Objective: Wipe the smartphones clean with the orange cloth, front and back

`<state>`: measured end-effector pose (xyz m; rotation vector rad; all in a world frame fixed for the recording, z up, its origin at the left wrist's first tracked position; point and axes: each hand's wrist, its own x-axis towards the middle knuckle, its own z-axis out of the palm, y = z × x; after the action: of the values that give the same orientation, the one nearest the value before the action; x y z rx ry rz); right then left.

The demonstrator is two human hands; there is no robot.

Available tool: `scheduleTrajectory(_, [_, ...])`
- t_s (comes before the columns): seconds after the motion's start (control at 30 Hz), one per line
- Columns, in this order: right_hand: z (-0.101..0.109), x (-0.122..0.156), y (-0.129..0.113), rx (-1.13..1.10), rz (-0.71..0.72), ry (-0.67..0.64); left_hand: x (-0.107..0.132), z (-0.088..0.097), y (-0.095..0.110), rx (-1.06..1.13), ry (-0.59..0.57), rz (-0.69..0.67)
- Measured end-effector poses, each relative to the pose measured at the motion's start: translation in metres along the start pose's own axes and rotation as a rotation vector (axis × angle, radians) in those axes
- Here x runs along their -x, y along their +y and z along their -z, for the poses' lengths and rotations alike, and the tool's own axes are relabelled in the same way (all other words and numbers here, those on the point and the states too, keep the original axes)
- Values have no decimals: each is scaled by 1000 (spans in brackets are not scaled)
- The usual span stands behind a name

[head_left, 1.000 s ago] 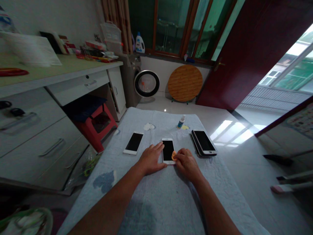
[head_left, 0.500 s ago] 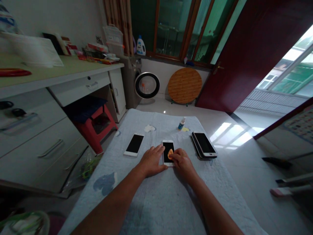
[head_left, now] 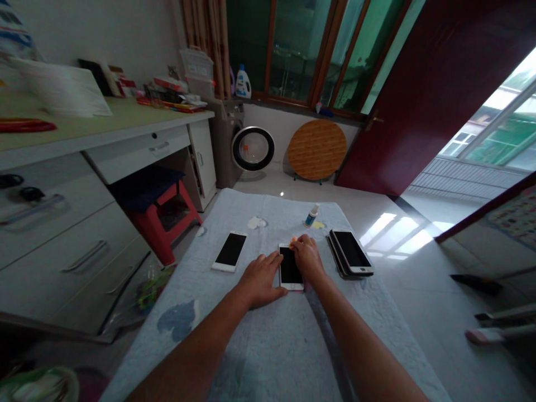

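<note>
Your right hand (head_left: 307, 258) has slid to the phone's (head_left: 290, 269) far end, fingertips pinching a small orange pad (head_left: 294, 241). Your left hand (head_left: 259, 277) lies spread flat against its left edge (mid-table, on blue cloth (head_left: 272, 346)). Likely stiff, slick, fragile glass: grip the long edges.

The right hand (head_left: 307, 258) moved its orange cloth (head_left: 294, 240), apparently, up the phone (head_left: 290, 269).

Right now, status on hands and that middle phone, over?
Left hand flat, open, bracing middle phone at its left edge. Right hand pinching orange cloth at phone's top end. Stacked phones close right, not touching.
</note>
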<state>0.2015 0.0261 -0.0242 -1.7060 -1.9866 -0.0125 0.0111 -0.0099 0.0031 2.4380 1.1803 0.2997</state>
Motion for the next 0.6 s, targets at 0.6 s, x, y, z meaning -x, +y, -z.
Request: scheduleTrajectory(0.6, [6,1,7,8,-108,-36,-1,-4,-1,-4,-15,21])
